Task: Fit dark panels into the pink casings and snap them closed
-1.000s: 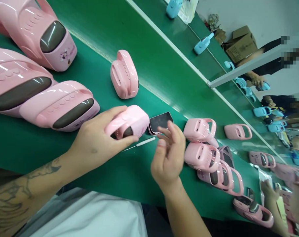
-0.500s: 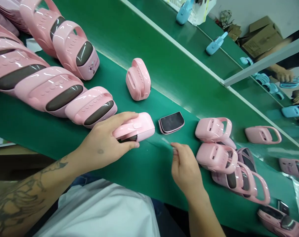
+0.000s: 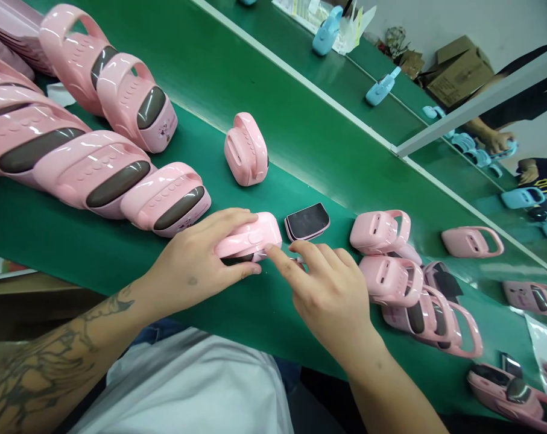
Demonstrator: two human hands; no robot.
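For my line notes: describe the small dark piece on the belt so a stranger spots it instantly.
On the green conveyor belt, find the pink casing under the left hand. Just beyond it lies a flat piece, dark face up, pink-edged: thin, unlike the bulky pink casings nearby.

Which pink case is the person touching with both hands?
The case gripped by the left hand, right forefinger on its end; no other case is touched.

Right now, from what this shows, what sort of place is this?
Most likely a factory assembly line: a green conveyor belt holds rows of matching pink plastic housings, and a co-worker's hand works beside light-blue units on a second belt.
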